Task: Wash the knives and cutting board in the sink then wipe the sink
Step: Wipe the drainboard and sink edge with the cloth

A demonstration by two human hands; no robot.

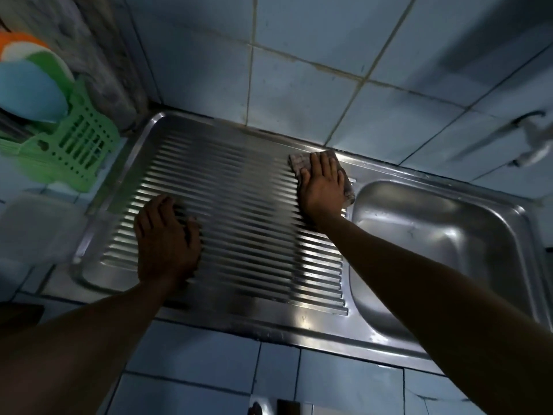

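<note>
— Leaning on the drainboard (239, 223), is that the left hand (166, 238)?

— Yes, palm down on the ribs, fingers (149, 211) slightly spread and a little bent, holding nothing. Its fingertips point toward the green rack (80, 145) at the far left corner.

— And the right hand (321, 187)?

— Flat on the cloth (299, 163), fingers straight and close together, pressing it down at the drainboard's far edge. The cloth sticks out past the fingertips and beside the little finger.

— Where's the basin (443, 250)?

— Just right of that hand, past the cloth's edge, wet and shiny.

— Anything beyond the fingers?

— Tiled wall (299, 85) right behind the cloth, and the tap (529, 139) farther right, blurred. Bowls (30, 85) sit in the rack. I see no knives or board anywhere.
</note>
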